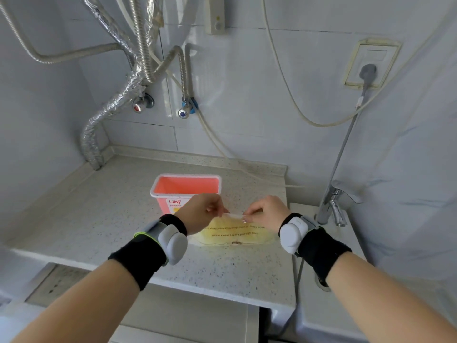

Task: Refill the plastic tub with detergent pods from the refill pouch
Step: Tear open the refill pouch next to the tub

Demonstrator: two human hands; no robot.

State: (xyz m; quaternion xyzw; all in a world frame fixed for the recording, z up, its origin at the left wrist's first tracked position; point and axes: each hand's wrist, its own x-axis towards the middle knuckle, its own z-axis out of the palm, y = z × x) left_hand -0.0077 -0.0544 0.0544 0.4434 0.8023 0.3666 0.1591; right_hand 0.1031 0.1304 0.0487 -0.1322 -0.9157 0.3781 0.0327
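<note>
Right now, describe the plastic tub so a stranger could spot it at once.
Start at the speckled grey countertop set in the tiled corner, left of the chrome faucet. The plastic tub stands on it just beyond the left hand and right hand, which pinch the top of a yellow refill pouch. It is the only pink, open-topped box, white-rimmed, with a red Liby label.

Bare speckled countertop [86, 219] lies open to the left of the pink tub [185, 191]; a faucet [332, 204] and hanging hoses [212, 137] crowd the right and back.
</note>
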